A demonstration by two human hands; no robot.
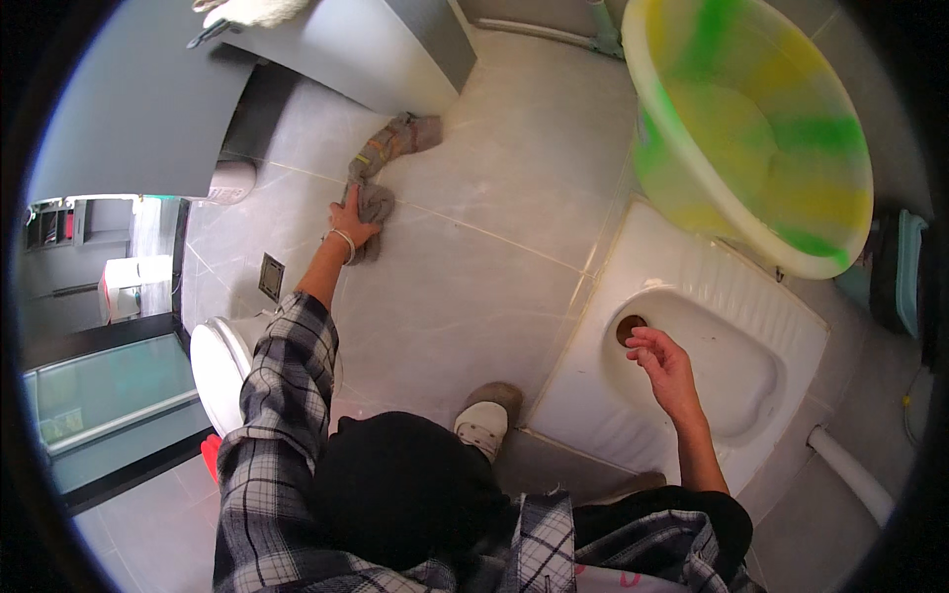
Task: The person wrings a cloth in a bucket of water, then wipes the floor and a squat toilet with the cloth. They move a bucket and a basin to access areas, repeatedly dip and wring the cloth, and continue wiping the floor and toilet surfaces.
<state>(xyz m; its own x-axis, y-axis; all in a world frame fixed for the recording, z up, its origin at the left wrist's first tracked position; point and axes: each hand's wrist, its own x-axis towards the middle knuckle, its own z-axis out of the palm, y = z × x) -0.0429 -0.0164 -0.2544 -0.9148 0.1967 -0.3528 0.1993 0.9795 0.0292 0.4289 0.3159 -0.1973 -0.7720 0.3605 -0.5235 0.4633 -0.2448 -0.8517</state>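
Note:
My left hand [354, 221], with a bracelet at its wrist, holds a bunched grey cloth [377, 204] down on the tiled floor [489, 178]. From the bunch, a longer patterned stretch of the cloth curves up towards a grey cabinet's base. My right hand [663, 363] hangs over a white ceramic squat toilet [645, 252] with its fingers loosely bent and nothing in them. The fingertips appear beside the toilet's drain hole [632, 330]; I cannot tell how high above it they are.
A large green and yellow plastic tub [749, 148] leans behind the toilet. A grey cabinet [356, 52] stands at the top left. A floor drain [271, 277] and a white round-lidded bucket [219, 374] lie left. A white pipe [849, 474] is at the lower right.

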